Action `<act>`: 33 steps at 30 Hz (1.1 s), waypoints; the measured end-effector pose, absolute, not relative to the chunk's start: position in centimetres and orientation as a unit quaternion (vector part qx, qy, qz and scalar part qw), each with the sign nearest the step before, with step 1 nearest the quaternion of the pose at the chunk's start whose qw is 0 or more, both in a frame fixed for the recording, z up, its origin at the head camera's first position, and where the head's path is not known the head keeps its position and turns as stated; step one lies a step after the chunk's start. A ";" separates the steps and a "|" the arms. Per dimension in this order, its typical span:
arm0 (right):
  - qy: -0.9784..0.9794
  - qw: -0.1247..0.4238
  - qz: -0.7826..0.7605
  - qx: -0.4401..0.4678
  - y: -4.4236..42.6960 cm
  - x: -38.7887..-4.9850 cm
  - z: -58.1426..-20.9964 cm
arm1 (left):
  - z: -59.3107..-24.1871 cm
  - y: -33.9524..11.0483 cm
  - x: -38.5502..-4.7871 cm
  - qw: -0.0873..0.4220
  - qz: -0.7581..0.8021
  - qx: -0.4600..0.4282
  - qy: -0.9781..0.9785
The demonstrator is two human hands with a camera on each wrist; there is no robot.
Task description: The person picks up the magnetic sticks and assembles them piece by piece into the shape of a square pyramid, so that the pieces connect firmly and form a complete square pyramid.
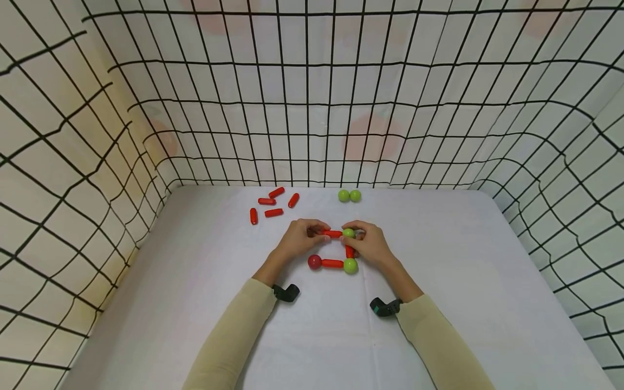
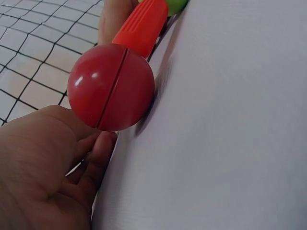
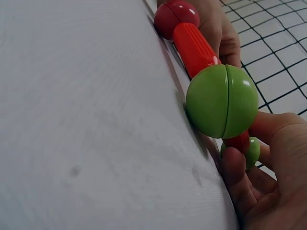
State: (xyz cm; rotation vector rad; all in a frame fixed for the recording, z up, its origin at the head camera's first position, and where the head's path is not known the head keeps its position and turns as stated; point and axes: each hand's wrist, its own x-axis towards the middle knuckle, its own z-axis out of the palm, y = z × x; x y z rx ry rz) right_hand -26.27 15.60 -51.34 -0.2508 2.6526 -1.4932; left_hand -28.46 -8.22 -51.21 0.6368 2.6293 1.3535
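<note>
A red ball [image 1: 314, 262], a red stick [image 1: 332, 264] and a green ball [image 1: 350, 266] form the near side of a joined shape. From that green ball another red stick [image 1: 350, 251] runs back to a far green ball [image 1: 348, 233]. The left hand [image 1: 303, 238] pinches the left end of a far red stick [image 1: 333, 234], whose right end meets the far green ball. Fingers of the right hand [image 1: 371, 245] grip that far green ball. In the left wrist view the red ball [image 2: 111, 87] hides part of the left hand [image 2: 53, 163].
Several loose red sticks [image 1: 274, 213] lie at the back left of the white table [image 1: 195, 325]. Two green balls [image 1: 349, 195] sit side by side at the back. Black netting [image 1: 322, 103] stands behind and along both sides.
</note>
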 end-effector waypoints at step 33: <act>0.850 0.032 -0.517 -0.095 16.0 -26.4 -52.1 | -47.7 -4.4 -36.7 0.102 0.348 0.245 0.899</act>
